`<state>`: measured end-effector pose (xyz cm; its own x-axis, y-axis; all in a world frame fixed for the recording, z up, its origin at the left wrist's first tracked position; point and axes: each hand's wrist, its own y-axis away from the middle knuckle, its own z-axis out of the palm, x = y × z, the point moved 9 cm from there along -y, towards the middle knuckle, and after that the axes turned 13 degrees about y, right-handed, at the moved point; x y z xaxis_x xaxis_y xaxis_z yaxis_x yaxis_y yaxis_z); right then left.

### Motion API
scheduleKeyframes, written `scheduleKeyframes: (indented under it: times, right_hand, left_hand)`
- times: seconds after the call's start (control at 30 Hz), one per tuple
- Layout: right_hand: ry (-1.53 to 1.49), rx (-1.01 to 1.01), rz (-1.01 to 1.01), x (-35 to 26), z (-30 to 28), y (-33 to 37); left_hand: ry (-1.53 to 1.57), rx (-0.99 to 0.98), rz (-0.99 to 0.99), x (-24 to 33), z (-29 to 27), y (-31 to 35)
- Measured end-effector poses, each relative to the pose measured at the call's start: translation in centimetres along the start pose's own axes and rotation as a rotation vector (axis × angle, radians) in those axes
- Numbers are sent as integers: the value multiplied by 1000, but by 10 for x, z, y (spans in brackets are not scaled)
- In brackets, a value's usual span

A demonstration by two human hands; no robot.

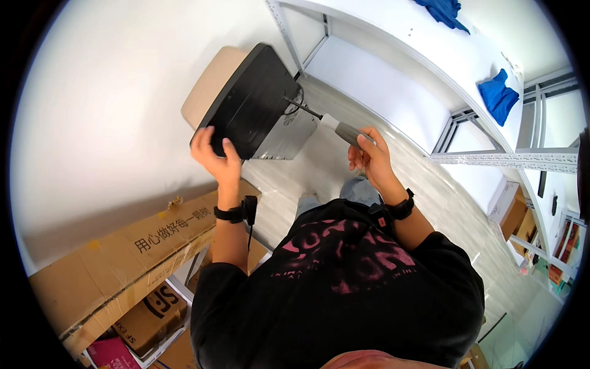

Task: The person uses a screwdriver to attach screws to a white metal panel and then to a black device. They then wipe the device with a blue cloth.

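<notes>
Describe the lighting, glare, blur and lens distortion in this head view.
Head view: bright, even light washes the white wall nearly featureless; strong fisheye bending curves the white shelving and leaves black corners; the black appliance shows a faint sheen; the left hand and right hand are sharp; the black shirt is slightly soft.

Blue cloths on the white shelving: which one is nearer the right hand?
The blue cloth at the shelf's right end, above the metal frame. The other blue cloth lies at the picture's top edge, farther from the right hand.
</notes>
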<state>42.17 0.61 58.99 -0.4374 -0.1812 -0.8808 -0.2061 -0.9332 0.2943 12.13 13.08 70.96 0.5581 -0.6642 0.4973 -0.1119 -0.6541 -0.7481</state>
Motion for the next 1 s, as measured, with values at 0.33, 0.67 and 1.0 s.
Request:
scheduleKeyframes:
  times: [0.33,0.67,1.0]
  right_hand:
    - [-112,208,-66,-51,-124,-1]
    - [-26,462,-156,-77,-192,-13]
    - [-103,563,-105,-121,-239,-74]
  left_hand:
    - [1018,-658,-782,95,309,12]
    - [1047,-1018,-665,162,436,-14]
    - [604,-933,-281,110,572,-119]
